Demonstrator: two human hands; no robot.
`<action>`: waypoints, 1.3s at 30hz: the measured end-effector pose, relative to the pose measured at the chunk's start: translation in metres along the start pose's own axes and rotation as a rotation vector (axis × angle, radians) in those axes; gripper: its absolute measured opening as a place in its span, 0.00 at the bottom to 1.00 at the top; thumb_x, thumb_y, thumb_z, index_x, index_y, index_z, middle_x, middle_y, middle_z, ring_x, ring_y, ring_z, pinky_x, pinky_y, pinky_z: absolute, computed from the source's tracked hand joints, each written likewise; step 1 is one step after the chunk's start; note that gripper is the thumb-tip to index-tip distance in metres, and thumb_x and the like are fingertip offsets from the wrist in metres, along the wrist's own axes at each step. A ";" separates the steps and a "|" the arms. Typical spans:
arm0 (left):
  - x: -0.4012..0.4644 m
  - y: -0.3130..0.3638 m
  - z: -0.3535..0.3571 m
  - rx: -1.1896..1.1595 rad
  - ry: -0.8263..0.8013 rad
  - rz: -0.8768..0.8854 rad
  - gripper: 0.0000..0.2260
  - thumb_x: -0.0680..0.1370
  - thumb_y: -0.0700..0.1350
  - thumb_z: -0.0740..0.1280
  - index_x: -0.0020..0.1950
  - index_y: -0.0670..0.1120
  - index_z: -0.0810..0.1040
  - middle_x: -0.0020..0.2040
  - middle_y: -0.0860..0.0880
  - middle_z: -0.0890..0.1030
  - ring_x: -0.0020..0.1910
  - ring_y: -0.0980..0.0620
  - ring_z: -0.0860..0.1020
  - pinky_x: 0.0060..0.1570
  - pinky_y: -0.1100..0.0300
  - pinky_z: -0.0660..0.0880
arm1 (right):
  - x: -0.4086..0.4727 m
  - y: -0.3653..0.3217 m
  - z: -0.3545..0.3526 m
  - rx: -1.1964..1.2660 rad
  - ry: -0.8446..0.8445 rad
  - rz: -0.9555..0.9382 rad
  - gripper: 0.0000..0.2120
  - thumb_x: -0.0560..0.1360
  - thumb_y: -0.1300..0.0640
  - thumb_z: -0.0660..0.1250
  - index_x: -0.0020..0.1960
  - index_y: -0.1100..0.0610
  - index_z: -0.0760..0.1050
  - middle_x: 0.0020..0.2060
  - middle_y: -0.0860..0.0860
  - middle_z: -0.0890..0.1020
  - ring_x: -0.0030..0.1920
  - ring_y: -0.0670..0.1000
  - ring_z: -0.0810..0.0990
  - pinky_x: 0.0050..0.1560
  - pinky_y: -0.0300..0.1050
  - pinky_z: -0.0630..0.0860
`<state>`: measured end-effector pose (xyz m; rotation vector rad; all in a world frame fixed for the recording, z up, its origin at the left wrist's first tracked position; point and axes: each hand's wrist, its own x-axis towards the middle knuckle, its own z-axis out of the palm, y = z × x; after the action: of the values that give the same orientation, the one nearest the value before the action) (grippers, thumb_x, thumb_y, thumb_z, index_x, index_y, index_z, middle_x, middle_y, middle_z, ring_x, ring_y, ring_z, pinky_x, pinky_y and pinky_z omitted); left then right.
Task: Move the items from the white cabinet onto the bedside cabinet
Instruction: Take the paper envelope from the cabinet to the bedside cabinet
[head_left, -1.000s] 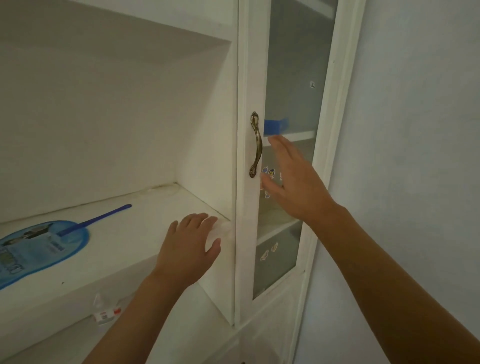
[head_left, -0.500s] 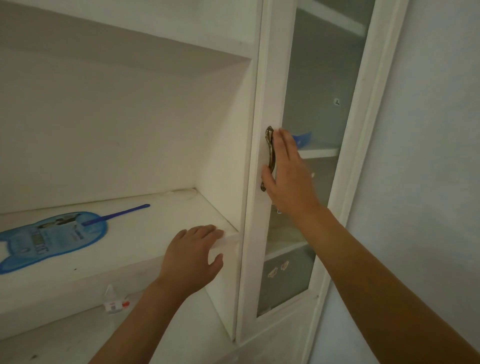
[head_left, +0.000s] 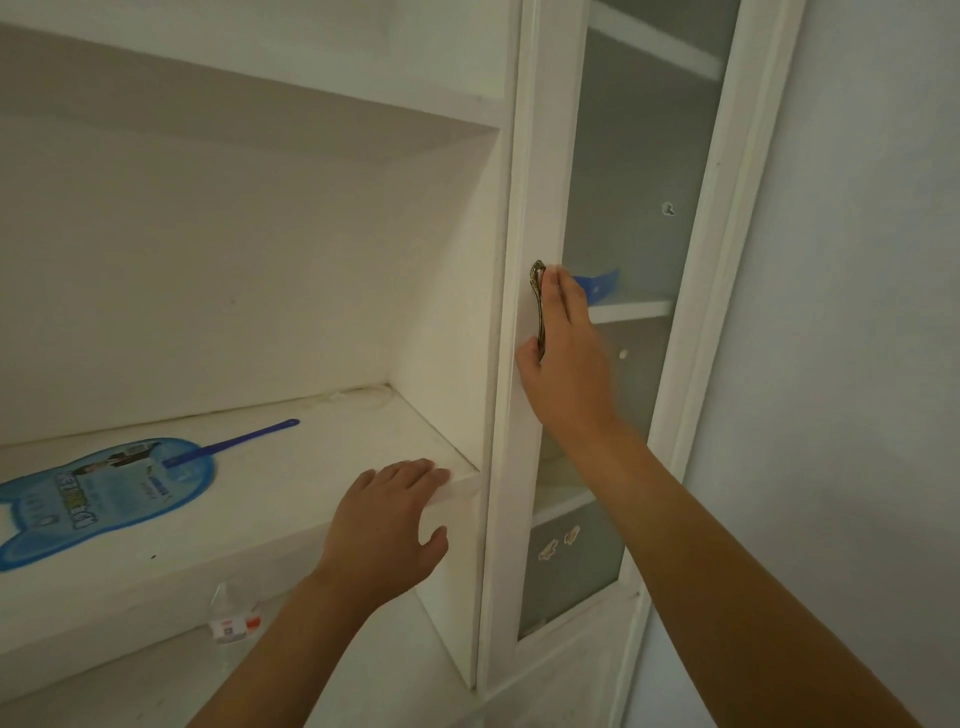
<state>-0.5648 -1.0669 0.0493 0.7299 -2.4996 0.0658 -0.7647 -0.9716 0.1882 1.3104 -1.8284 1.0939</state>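
White cabinet (head_left: 291, 249), open bay w/ shelves, glass door (head_left: 639, 171) on rt side of bay, shut or nearly so. Brass handle (head_left: 538, 306) upright on door's left stile.

Right hand (head_left: 563, 358) at brass handle: fingers extended upward alongside it, fingertips by its top end, thumb just left of its lower end. Looks like touching; can't tell if fingers actually wrap it. Grip loose, not clenched, holding nothing else.

Left hand (head_left: 387, 519) below and left of handle, resting on front edge of middle shelf (head_left: 291, 467), near shelf's rt end. Fingers flat on top, thumb spread out under the lip. Relaxed, holding nothing.

Blue fan (head_left: 98, 493) flat on same shelf, well left of handle, far from left hand; printed face up, thin blue stick of fan pointing up-right toward handle side. Clear bottle (head_left: 231, 618) w/ red-white label one shelf lower, below fan level, left of left forearm, partly hidden by shelf edge.

Behind glass, just rt of handle: blue item (head_left: 602, 283) on an inner shelf, partly hidden by right hand's fingers; kind unclear. Lower down behind glass, two small pale shapes (head_left: 558, 540), too small to identify. Pale wall (head_left: 857, 312) rt of door.
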 end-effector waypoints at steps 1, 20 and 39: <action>0.000 -0.001 0.000 -0.001 -0.005 0.003 0.29 0.74 0.61 0.64 0.73 0.55 0.75 0.71 0.54 0.77 0.69 0.51 0.76 0.70 0.46 0.73 | -0.001 -0.002 0.000 0.002 -0.003 0.012 0.33 0.83 0.62 0.61 0.84 0.56 0.52 0.83 0.52 0.56 0.63 0.52 0.79 0.62 0.38 0.74; 0.002 -0.006 0.004 0.018 0.000 0.030 0.28 0.72 0.60 0.66 0.70 0.51 0.77 0.68 0.51 0.79 0.65 0.48 0.79 0.65 0.42 0.76 | -0.030 0.002 -0.040 -0.030 0.034 0.129 0.32 0.85 0.57 0.64 0.84 0.56 0.53 0.82 0.50 0.59 0.72 0.54 0.72 0.51 0.10 0.51; 0.004 0.094 0.011 -0.107 0.037 0.365 0.28 0.82 0.62 0.59 0.81 0.55 0.60 0.76 0.53 0.70 0.76 0.51 0.66 0.76 0.47 0.64 | -0.055 0.036 -0.095 -0.078 0.023 -0.076 0.33 0.84 0.56 0.63 0.84 0.56 0.52 0.82 0.51 0.61 0.75 0.54 0.70 0.74 0.57 0.71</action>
<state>-0.6216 -0.9908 0.0514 0.2211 -2.5479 0.0748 -0.7797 -0.8580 0.1751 1.3054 -1.7719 0.9837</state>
